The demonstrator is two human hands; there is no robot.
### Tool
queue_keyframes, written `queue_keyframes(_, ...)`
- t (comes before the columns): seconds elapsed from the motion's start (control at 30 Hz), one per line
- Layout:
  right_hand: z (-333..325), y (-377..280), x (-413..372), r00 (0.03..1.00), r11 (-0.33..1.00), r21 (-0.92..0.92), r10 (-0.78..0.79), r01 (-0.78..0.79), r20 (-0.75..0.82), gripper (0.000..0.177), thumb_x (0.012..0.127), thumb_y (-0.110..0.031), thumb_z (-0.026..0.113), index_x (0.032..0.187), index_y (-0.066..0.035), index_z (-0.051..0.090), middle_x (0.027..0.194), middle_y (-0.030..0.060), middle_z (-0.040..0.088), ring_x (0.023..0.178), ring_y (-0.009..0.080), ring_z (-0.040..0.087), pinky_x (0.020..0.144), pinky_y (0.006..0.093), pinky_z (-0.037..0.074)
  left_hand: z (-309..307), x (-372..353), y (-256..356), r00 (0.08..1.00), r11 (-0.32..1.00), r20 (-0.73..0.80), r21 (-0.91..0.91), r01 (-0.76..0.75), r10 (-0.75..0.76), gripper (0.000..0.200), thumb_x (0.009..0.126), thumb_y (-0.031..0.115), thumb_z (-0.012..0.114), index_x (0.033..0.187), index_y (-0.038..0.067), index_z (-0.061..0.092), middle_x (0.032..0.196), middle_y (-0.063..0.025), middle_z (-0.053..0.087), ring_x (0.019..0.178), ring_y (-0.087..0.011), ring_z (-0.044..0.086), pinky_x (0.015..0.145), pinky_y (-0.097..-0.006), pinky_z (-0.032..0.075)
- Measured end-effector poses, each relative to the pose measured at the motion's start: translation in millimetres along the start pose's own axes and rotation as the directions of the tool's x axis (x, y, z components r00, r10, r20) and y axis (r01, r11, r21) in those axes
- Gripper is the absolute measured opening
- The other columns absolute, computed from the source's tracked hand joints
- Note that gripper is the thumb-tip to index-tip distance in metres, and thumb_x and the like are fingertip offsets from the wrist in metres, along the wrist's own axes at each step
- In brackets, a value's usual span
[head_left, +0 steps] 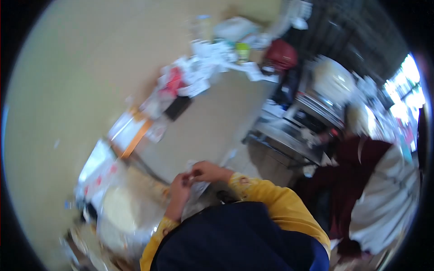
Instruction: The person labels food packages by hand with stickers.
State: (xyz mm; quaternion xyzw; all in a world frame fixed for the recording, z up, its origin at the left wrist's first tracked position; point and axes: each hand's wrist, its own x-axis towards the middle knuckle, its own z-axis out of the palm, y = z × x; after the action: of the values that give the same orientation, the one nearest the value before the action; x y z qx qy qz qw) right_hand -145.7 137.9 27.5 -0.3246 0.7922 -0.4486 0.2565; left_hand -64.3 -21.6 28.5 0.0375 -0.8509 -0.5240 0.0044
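My left hand point(180, 195) and my right hand point(210, 172) meet at the near edge of the table point(221, 108). Their fingers are closed and pressed together around something small that I cannot make out. Clear plastic point(196, 189) shows just below and beside the fingers. Yellow sleeves cover both forearms. To the left of my left hand lies a clear bag with round pale contents point(121, 208). The view is blurred.
White papers point(203, 61), a red item point(174, 80) and a dark box point(177, 108) line the wall side. An orange-edged container point(131, 135) stands left. At right, a person in a maroon top point(357, 167) is beside a metal machine point(316, 113).
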Motion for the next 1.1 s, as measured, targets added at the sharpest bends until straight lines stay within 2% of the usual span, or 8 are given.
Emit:
queue_keyframes(0.03, 36.8, -10.8, 32.1, 0.986, 0.986, 0.075, -0.144, 0.15, -0.079, 0.022, 0.069, -0.017, 0.067, 0.081, -0.001, 0.06, 0.073, 0.0104, 0.058, 0.068, 0.0193, 0.057, 0.063, 0.0321, 0.046, -48.2, -3.5, -7.1, 0.999, 0.995, 0.016, 0.087, 0.049, -0.051, 0.019, 0.075, 0.005, 0.059, 0.093, -0.001, 0.057, 0.088, -0.0144, 0.062, 0.072, -0.023, 0.061, 0.066, -0.0319, 0.048)
queue_keyframes(0.1, 59.4, -22.3, 46.5, 0.964, 0.97, 0.088, -0.209, 0.225, -0.163, 0.018, 0.069, -0.013, 0.064, 0.082, -0.001, 0.059, 0.074, 0.0122, 0.058, 0.069, 0.0219, 0.057, 0.063, 0.0324, 0.046, -77.3, -6.4, -13.9, 0.989, 0.975, 0.056, 0.186, 0.123, -0.136, 0.021, 0.075, 0.003, 0.058, 0.095, -0.001, 0.058, 0.088, -0.0132, 0.063, 0.072, -0.0193, 0.061, 0.066, -0.0291, 0.048)
queue_keyframes(0.5, 83.7, -31.5, 63.3, 0.892, 0.953, 0.053, -0.26, 0.299, -0.37, 0.01, 0.067, -0.005, 0.057, 0.076, -0.002, 0.058, 0.077, 0.0146, 0.057, 0.076, 0.0306, 0.055, 0.067, 0.0372, 0.044, -100.7, 8.6, -36.2, 0.994, 0.962, 0.067, 0.264, 0.07, -0.091, 0.009, 0.076, 0.004, 0.06, 0.081, -0.002, 0.057, 0.075, -0.0104, 0.062, 0.065, -0.0145, 0.056, 0.062, -0.0285, 0.046)
queue_keyframes(0.6, 76.9, -27.4, 73.8, 0.888, 0.96, 0.038, -0.241, 0.277, -0.391, 0.009, 0.064, -0.005, 0.058, 0.073, -0.002, 0.058, 0.077, 0.0152, 0.057, 0.075, 0.0309, 0.055, 0.067, 0.0383, 0.044, -90.1, 15.3, -49.8, 0.991, 0.916, 0.117, 0.389, -0.099, 0.057, 0.009, 0.077, 0.005, 0.059, 0.075, -0.002, 0.053, 0.068, -0.0083, 0.057, 0.061, -0.0132, 0.052, 0.058, -0.0279, 0.044)
queue_keyframes(0.73, 74.3, -30.4, 75.7, 0.89, 0.971, -0.072, -0.237, 0.228, -0.388, 0.016, 0.057, -0.008, 0.061, 0.072, -0.003, 0.058, 0.079, 0.0156, 0.056, 0.076, 0.0327, 0.055, 0.066, 0.0392, 0.044, -80.6, 13.3, -48.3, 0.999, 0.997, 0.053, 0.076, 0.007, -0.011, 0.01, 0.08, 0.007, 0.056, 0.076, 0.0, 0.05, 0.067, -0.0051, 0.052, 0.06, -0.0125, 0.049, 0.054, -0.0264, 0.042)
queue_keyframes(0.87, 99.7, -37.9, 67.5, 0.8, 0.962, 0.1, -0.152, 0.256, -0.581, 0.025, 0.06, -0.004, 0.061, 0.084, -0.003, 0.054, 0.084, 0.015, 0.053, 0.081, 0.033, 0.054, 0.068, 0.0392, 0.043, -92.6, 15.8, -59.7, 0.983, 0.978, 0.09, -0.124, 0.169, -0.158, 0.009, 0.084, 0.012, 0.052, 0.08, 0.006, 0.048, 0.069, -0.0022, 0.049, 0.061, -0.0103, 0.047, 0.053, -0.0243, 0.041)
queue_keyframes(1.0, 108.0, -32.2, 62.4, 0.793, 0.974, 0.086, -0.119, 0.211, -0.598, 0.029, 0.065, -0.004, 0.059, 0.093, -0.003, 0.05, 0.088, 0.0147, 0.053, 0.084, 0.0325, 0.054, 0.069, 0.0393, 0.043, -87.5, 15.4, -37.0, 0.953, 0.939, 0.144, -0.187, 0.29, -0.266, 0.007, 0.084, 0.012, 0.051, 0.084, 0.006, 0.048, 0.07, -0.0023, 0.051, 0.062, -0.0111, 0.05, 0.053, -0.0241, 0.042)
queue_keyframes(1.1, 103.5, -33.5, 58.4, 0.82, 0.977, 0.116, -0.083, 0.179, -0.566, 0.031, 0.065, -0.005, 0.06, 0.094, -0.003, 0.049, 0.084, 0.0143, 0.055, 0.08, 0.0317, 0.056, 0.066, 0.039, 0.043, -89.1, 19.2, -34.1, 0.946, 0.955, 0.164, -0.047, 0.291, -0.28, 0.007, 0.082, 0.008, 0.053, 0.085, 0.005, 0.049, 0.073, -0.0037, 0.053, 0.064, -0.0136, 0.053, 0.054, -0.026, 0.043)
